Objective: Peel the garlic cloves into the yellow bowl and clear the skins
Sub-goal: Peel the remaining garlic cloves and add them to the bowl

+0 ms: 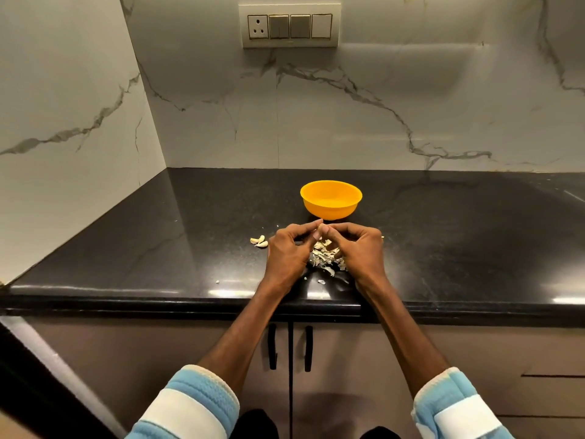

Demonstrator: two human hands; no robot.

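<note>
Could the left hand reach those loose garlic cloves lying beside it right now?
Probably yes: the garlic cloves lie on bare counter just beside the left hand, nothing between. Its fingers pinch a pale piece with the right hand, though.

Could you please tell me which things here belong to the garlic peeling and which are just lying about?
For the job: yellow bowl; garlic clove pinched by the left hand and right hand; loose cloves; pile of skins.
Just there: switch panel; cabinet handles; black counter.
</note>
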